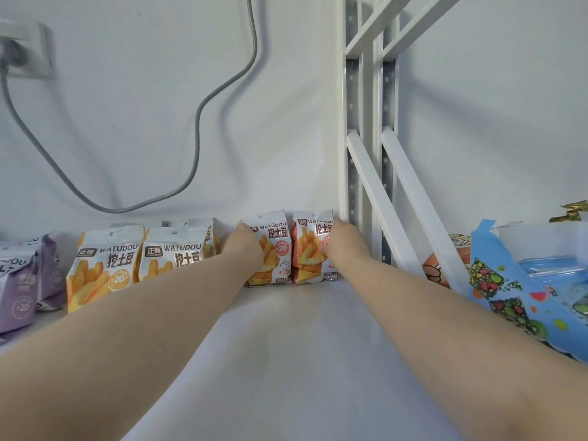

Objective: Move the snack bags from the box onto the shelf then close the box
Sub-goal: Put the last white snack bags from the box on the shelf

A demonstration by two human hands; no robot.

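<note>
Two orange-and-white snack bags stand upright at the back of the white shelf (pixel 286 345), against the wall. My left hand (pixel 245 249) grips the left one (pixel 275 256) by its left side. My right hand (pixel 345 245) grips the right, redder bag (pixel 310 256) at its right edge. More bags stand along the wall to the left: two yellow ones (pixel 105 265) (pixel 173 254) and purple ones (pixel 19 288) at the far left. The box is out of view.
A white shelf upright with slanted braces (pixel 369 173) rises just right of my right hand. Beyond it lie a blue fruit-patterned bag (pixel 509 288) and an orange packet (pixel 436 268). A grey cable (pixel 197 122) and wall socket (pixel 22 52) hang on the wall.
</note>
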